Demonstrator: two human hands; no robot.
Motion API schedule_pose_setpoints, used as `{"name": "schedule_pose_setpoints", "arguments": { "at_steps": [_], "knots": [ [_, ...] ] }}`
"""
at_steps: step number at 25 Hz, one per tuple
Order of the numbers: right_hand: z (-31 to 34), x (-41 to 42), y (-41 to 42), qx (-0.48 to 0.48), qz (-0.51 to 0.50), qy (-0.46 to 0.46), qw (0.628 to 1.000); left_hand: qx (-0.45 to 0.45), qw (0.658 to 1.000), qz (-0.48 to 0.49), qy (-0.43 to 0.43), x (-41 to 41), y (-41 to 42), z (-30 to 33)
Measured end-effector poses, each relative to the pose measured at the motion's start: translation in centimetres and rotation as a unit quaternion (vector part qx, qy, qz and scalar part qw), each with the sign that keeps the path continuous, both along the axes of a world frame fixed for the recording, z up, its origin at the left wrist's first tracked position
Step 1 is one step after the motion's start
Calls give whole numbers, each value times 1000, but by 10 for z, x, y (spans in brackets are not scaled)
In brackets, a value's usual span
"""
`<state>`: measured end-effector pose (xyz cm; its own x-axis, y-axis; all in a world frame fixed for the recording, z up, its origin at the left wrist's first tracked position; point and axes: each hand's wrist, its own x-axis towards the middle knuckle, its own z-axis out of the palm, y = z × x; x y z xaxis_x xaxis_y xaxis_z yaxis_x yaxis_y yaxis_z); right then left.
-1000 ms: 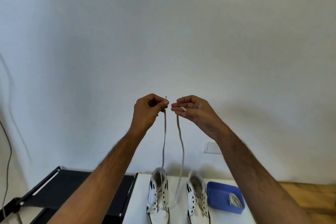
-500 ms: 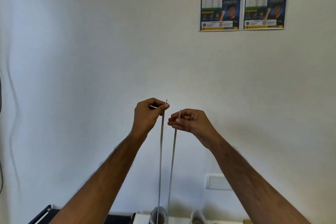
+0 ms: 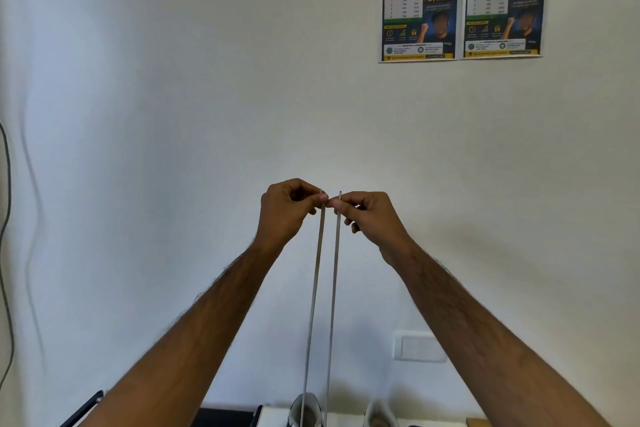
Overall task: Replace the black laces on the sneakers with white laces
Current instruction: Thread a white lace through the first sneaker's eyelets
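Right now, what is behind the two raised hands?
Behind the left hand and right hand, which pinch the two ends of a white lace, is bare white wall. The patch right behind the hands is covered.

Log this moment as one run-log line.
left hand: pinches lace end | right hand: pinches other end | white lace: taut, both strands up from left sneaker

- You get soft, even daylight on the white wall [image 3: 207, 114], with no glare.
- Right of the right hand [image 3: 372, 220] its faint, diffuse shadow falls on the wall.
- Left of the posters [image 3: 462, 0] the wall darkens toward the frame edge, where a cable [image 3: 6, 184] bows from lens distortion.
- Small poster print is too soft to read.
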<state>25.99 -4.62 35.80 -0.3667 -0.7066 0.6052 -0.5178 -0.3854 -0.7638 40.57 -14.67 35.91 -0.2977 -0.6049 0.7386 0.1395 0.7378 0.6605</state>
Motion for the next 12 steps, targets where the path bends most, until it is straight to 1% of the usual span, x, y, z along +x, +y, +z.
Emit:
{"name": "schedule_pose_setpoints", "arguments": {
  "at_steps": [5,8,10,12],
  "knots": [
    [2,-4,0,-2,1,6,1000,-3,1000,-20,-2,1,4,2],
    [0,-2,1,-9,17,-7,1000,10,999,-30,0,1,5,0],
    [-7,-3,0,-4,39,-28,999,55,997,-55,17,2,3,-6],
    [-19,-6,0,11,91,-71,993,133,985,-100,47,3,0,-20]
  ]
}}
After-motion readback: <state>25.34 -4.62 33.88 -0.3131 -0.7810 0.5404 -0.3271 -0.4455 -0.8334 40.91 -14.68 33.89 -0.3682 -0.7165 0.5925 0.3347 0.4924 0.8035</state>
